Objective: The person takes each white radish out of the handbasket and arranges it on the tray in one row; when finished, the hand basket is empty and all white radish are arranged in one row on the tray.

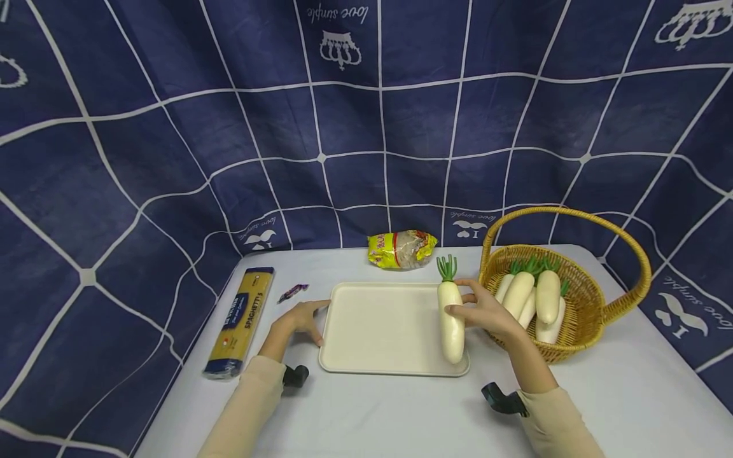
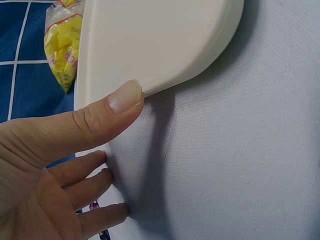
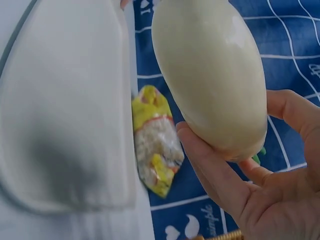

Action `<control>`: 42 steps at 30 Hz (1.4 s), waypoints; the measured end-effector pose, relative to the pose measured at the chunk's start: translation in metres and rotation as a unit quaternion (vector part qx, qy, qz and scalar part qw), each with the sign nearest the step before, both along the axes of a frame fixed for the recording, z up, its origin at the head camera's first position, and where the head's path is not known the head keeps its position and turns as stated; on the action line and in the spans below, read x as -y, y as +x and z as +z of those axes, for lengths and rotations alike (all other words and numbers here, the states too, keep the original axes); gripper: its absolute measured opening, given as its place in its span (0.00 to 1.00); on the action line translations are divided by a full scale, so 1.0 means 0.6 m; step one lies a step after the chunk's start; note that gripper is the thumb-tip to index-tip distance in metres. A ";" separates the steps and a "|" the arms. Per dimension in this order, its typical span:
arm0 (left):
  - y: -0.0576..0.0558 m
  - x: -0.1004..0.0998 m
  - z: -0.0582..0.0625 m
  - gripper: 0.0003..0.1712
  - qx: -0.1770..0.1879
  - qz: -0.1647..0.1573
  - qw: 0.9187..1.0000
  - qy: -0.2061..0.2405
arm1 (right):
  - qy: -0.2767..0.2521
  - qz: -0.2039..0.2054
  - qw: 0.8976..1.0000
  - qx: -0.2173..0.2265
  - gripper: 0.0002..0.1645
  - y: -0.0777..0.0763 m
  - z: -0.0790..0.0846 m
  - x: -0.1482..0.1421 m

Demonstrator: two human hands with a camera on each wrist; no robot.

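A white radish (image 1: pixel 451 321) with a short green top is gripped by my right hand (image 1: pixel 483 310) over the right end of a cream tray (image 1: pixel 378 327). In the right wrist view the thumb and fingers hold the radish (image 3: pixel 212 75) from its sides, with the tray lying below to the left. My left hand (image 1: pixel 302 318) is at the tray's left edge. The left wrist view shows its thumb (image 2: pixel 122 100) against the tray rim (image 2: pixel 185 75), while the other fingers are spread loosely over the tabletop and grasp nothing.
A wicker basket (image 1: pixel 584 318) with a tall handle holds several more white radishes (image 1: pixel 548 296) on the right. Behind the tray lies a yellow packet (image 1: pixel 401 249). To the left are a spaghetti pack (image 1: pixel 240 321) and a small purple-wrapped candy (image 1: pixel 293 292). A blue checked curtain (image 1: pixel 355 127) hangs behind the table.
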State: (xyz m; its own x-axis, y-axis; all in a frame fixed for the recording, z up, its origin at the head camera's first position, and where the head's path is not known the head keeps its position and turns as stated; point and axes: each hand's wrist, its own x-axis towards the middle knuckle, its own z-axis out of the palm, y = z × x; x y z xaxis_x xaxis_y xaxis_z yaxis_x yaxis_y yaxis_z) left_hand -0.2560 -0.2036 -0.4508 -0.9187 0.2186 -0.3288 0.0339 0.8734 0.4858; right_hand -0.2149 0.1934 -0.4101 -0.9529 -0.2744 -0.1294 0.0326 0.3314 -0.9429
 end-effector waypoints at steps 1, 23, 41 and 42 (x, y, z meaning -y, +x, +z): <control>0.000 0.000 0.000 0.62 0.000 0.002 1.000 0.001 | 0.004 0.000 1.000 0.000 0.45 -0.002 0.000 0.006; -0.001 0.003 -0.005 0.62 -0.011 -0.005 1.000 0.009 | -0.061 0.016 0.998 0.024 0.41 -0.053 -0.019 0.111; 0.003 0.004 -0.003 0.61 -0.022 -0.011 1.000 0.003 | -0.086 0.028 0.996 0.025 0.41 -0.078 -0.047 0.210; 0.004 0.004 -0.003 0.61 -0.023 -0.012 1.000 0.004 | -0.086 0.027 0.996 0.027 0.41 -0.080 -0.049 0.215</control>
State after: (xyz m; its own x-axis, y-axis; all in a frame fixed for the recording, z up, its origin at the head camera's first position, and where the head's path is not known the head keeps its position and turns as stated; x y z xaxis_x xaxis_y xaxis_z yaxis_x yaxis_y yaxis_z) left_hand -0.2539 -0.2060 -0.4526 -0.9274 0.2428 -0.2846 0.0770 0.8683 0.4900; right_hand -0.2628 0.0645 -0.4398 -0.9292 -0.3473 -0.1267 0.0713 0.1679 -0.9832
